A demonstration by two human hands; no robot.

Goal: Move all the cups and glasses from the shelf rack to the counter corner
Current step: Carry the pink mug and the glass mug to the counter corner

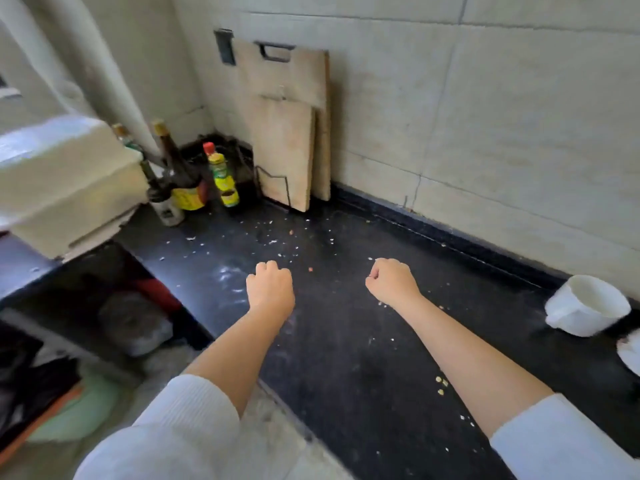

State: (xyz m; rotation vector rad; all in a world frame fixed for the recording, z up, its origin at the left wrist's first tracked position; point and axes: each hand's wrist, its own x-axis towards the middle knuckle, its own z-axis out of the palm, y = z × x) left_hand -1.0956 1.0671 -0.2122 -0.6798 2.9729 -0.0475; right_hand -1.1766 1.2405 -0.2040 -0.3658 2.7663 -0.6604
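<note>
Black counter [346, 341], crumb-strewn, runs into the tiled corner. One white cup [585, 306] lies tipped at its right end. My left hand [270, 284] and right hand [393, 282] hover over it, both clenched, holding nothing. Cutting boards [287, 133] and bottles [194, 174] crowd the corner.

1. Yellow-labelled bottle with red cap [221, 174], standing in the counter corner: label printed in green and yellow; wording too blurred to read.
2. Dark bottle [180, 168] beside it: yellow and red label low on the body; no legible characters.
3. Remaining surfaces in view: no readable text, numbers or signs.
</note>
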